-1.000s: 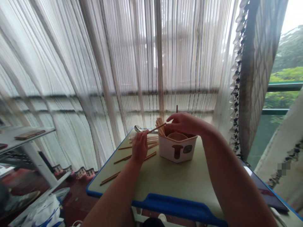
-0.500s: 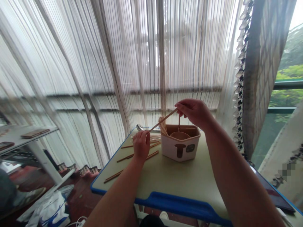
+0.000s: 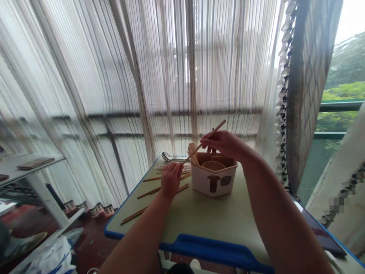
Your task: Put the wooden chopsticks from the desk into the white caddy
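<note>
Slim tan wooden stick (image 3: pixel 195 150) slants up & right from L hand (image 3: pixel 171 179) — fingers curled round low end. R hand (image 3: pixel 215 140) pinches it mid-length — above wht angular plastic box (image 3: pixel 202 182).

Looked like somebody's home, honestly. Striped sheer curtains (image 3: pixel 162 76) hung up front, with a railing (image 3: pixel 340 107) and trees (image 3: pixel 346 62) outside.

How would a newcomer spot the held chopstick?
Find the blue-edged table, then the white caddy on it. By its left corner, a chopstick slants up from the left hand through the right hand, raised, unlike the chopsticks lying on the table.
</note>
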A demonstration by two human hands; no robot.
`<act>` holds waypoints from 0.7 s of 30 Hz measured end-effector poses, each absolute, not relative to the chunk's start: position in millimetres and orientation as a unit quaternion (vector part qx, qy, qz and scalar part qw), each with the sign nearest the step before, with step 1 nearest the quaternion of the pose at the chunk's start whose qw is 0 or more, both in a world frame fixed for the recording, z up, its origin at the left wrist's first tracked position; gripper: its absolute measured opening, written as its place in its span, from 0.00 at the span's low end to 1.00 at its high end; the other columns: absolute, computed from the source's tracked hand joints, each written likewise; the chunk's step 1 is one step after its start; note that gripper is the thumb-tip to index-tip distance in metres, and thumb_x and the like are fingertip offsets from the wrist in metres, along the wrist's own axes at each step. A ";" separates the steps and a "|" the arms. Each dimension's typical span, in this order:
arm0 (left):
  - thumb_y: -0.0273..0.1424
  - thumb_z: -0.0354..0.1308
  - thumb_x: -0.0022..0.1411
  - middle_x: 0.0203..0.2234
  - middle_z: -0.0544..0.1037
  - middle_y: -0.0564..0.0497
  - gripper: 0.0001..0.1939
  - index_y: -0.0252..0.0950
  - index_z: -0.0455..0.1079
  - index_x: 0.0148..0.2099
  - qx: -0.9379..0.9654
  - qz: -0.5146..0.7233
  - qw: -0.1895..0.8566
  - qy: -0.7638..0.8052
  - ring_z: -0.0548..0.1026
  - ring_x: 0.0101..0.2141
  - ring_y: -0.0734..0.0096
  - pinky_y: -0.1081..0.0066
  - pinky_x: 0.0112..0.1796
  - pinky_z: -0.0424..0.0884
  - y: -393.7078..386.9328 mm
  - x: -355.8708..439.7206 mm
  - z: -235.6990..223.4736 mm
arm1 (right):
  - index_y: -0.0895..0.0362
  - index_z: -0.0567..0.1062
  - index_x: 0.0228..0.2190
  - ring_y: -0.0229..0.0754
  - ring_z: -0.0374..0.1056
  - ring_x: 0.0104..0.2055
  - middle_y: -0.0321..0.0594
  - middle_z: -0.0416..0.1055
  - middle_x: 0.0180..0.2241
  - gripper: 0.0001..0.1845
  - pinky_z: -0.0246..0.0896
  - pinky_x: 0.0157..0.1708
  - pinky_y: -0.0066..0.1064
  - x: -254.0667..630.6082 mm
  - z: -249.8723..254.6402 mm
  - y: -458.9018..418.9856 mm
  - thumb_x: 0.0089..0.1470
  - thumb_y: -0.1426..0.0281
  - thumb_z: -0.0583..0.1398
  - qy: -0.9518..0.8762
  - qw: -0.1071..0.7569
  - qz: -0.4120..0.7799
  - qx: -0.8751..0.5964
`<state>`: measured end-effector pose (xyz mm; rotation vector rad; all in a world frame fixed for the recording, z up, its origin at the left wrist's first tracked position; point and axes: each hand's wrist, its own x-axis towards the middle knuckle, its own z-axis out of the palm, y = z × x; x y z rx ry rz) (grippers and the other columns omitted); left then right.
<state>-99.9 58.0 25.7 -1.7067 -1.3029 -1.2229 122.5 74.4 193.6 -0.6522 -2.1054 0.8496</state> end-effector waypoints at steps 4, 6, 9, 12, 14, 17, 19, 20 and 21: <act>0.31 0.49 0.65 0.31 0.73 0.48 0.11 0.35 0.70 0.44 -0.672 -0.465 0.324 -0.477 0.69 0.33 0.69 0.69 0.37 0.64 57.6 -95.7 24.9 | 0.56 0.77 0.33 0.34 0.68 0.28 0.36 0.74 0.27 0.12 0.64 0.27 0.25 124.0 193.7 68.5 0.49 0.61 0.62 -0.862 0.308 0.324 -0.239; 0.31 0.48 0.65 0.31 0.74 0.48 0.11 0.35 0.70 0.45 -0.684 -0.463 0.314 -0.469 0.70 0.33 0.69 0.69 0.37 0.65 58.0 -93.2 24.6 | 0.56 0.77 0.33 0.35 0.69 0.31 0.37 0.75 0.29 0.11 0.65 0.31 0.26 121.2 192.2 70.4 0.49 0.63 0.62 -0.877 0.289 0.317 -0.217; 0.30 0.47 0.65 0.31 0.75 0.48 0.11 0.35 0.69 0.45 -0.699 -0.465 0.291 -0.459 0.71 0.34 0.69 0.69 0.38 0.66 59.7 -91.2 23.8 | 0.57 0.77 0.34 0.35 0.70 0.33 0.37 0.75 0.31 0.11 0.64 0.34 0.26 111.9 185.2 80.7 0.50 0.64 0.61 -0.894 0.264 0.307 -0.194; 0.30 0.46 0.66 0.33 0.75 0.47 0.11 0.35 0.68 0.45 -0.709 -0.469 0.268 -0.454 0.72 0.35 0.69 0.69 0.39 0.67 62.2 -90.4 22.5 | 0.57 0.77 0.33 0.34 0.69 0.31 0.36 0.75 0.29 0.10 0.62 0.31 0.24 100.9 175.1 92.3 0.50 0.65 0.61 -0.914 0.232 0.275 -0.189; 0.30 0.46 0.66 0.34 0.76 0.47 0.11 0.36 0.68 0.45 -0.710 -0.473 0.259 -0.452 0.72 0.36 0.69 0.69 0.40 0.68 63.7 -89.4 21.4 | 0.58 0.77 0.32 0.34 0.69 0.30 0.36 0.75 0.28 0.10 0.61 0.29 0.24 96.4 170.6 95.8 0.51 0.64 0.61 -0.917 0.227 0.261 -0.197; 0.30 0.47 0.65 0.34 0.75 0.47 0.10 0.36 0.67 0.45 -0.708 -0.483 0.246 -0.452 0.72 0.36 0.69 0.70 0.40 0.68 65.1 -87.5 20.1 | 0.58 0.76 0.32 0.34 0.69 0.28 0.37 0.75 0.27 0.11 0.61 0.27 0.24 98.1 173.3 93.8 0.52 0.62 0.59 -0.903 0.254 0.258 -0.231; 0.30 0.47 0.65 0.34 0.75 0.47 0.10 0.35 0.66 0.46 -0.706 -0.483 0.236 -0.461 0.72 0.35 0.70 0.70 0.38 0.68 65.4 -86.9 19.5 | 0.58 0.75 0.33 0.34 0.69 0.27 0.38 0.75 0.27 0.12 0.61 0.25 0.23 105.9 181.0 91.2 0.54 0.62 0.58 -0.884 0.283 0.252 -0.272; 0.31 0.47 0.65 0.33 0.74 0.47 0.11 0.35 0.66 0.46 -0.706 -0.480 0.230 -0.467 0.72 0.34 0.70 0.70 0.38 0.67 65.5 -86.8 19.2 | 0.59 0.75 0.33 0.34 0.69 0.26 0.39 0.75 0.27 0.13 0.61 0.24 0.23 111.7 185.7 90.6 0.55 0.62 0.57 -0.874 0.299 0.245 -0.293; 0.31 0.47 0.65 0.32 0.74 0.47 0.11 0.35 0.66 0.47 -0.707 -0.476 0.223 -0.473 0.71 0.33 0.70 0.70 0.37 0.67 65.5 -86.9 19.0 | 0.59 0.75 0.32 0.34 0.69 0.26 0.40 0.75 0.27 0.13 0.61 0.23 0.23 118.3 190.3 90.9 0.56 0.63 0.56 -0.864 0.316 0.235 -0.312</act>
